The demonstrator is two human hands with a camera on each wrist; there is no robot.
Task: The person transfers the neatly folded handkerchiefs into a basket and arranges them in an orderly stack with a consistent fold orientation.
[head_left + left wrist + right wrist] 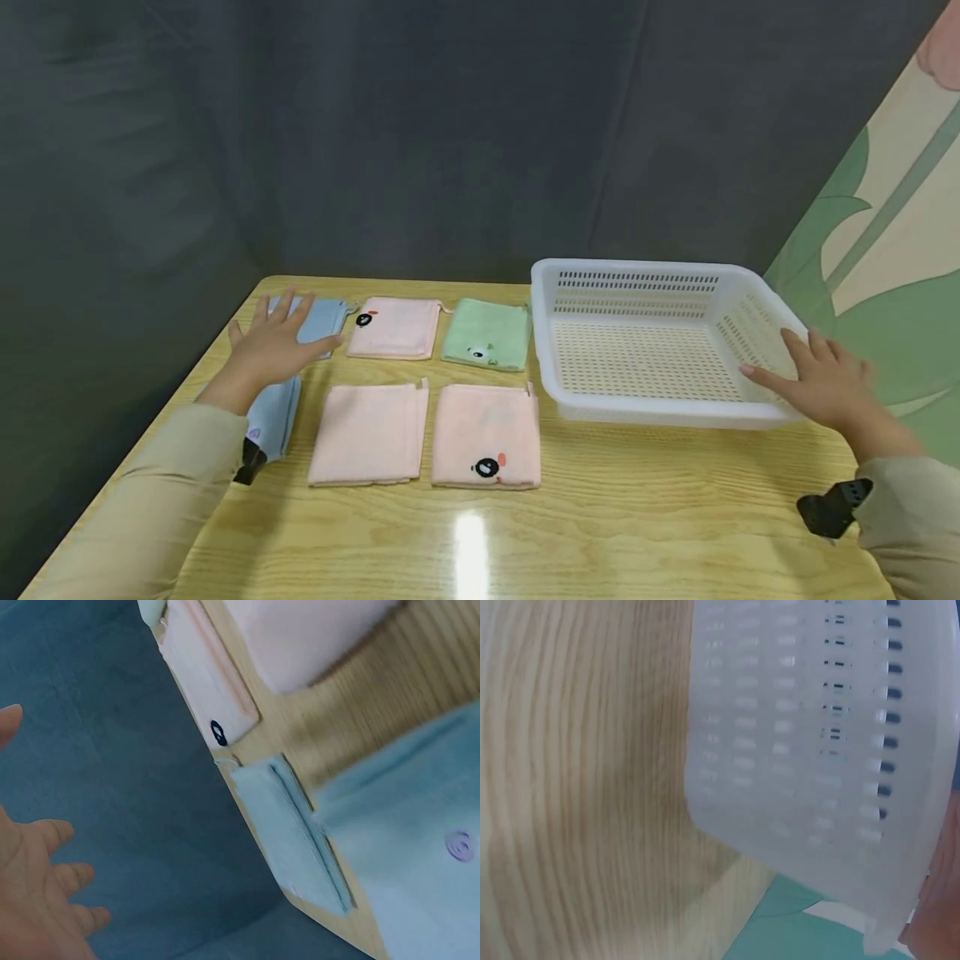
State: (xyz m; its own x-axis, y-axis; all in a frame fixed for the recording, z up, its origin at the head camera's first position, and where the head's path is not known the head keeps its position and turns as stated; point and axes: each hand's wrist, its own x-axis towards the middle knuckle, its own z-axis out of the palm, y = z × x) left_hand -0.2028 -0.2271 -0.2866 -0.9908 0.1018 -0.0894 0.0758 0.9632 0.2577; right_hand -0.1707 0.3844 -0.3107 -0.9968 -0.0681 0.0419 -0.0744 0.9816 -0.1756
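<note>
In the head view my left hand [273, 346], fingers spread, is held over two folded blue cloths [258, 417] at the left of the table. The left wrist view shows that hand [34, 892] apart from the farther blue cloth [289, 836]. My right hand [828, 383] is at the near right corner of a white plastic basket [660, 410], its fingers spread. Whether it touches the rim cannot be told. The right wrist view shows the basket's perforated side [780, 742] and part of the hand [937, 900].
Right of the blue cloths lie a pink cloth [393, 329] and a green cloth [487, 333] in the back row. Two more pink cloths, one plain [367, 433] and one with a printed face [487, 425], lie in front. A dark curtain [450, 142] hangs behind the table [600, 517].
</note>
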